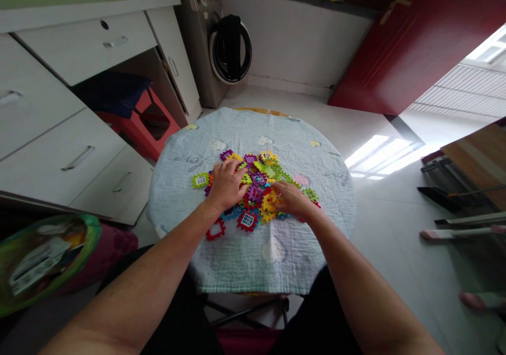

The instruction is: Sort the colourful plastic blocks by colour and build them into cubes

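Note:
A heap of interlocking plastic building tiles [255,193] in purple, yellow, green, red and blue lies on a cloth-covered round table [185,186]. My left hand [226,185] rests palm down over the heap's left side, fingers spread on the tiles. On the right side, my right hand [291,198] touches the heap beside a yellow tile [268,206], its visible fingertips apart. Nearest me lie a red tile with a white window pattern [248,220] and a red square frame [215,230]. A lime-green tile [200,180] sits left of my left hand.
White drawers [79,157] and a red stool [156,125] stand to the left, with a filled bin [89,249] nearer me. Behind the table is a washing machine [195,44] with dark cloth over its open door. A red door [379,44] stands at the right.

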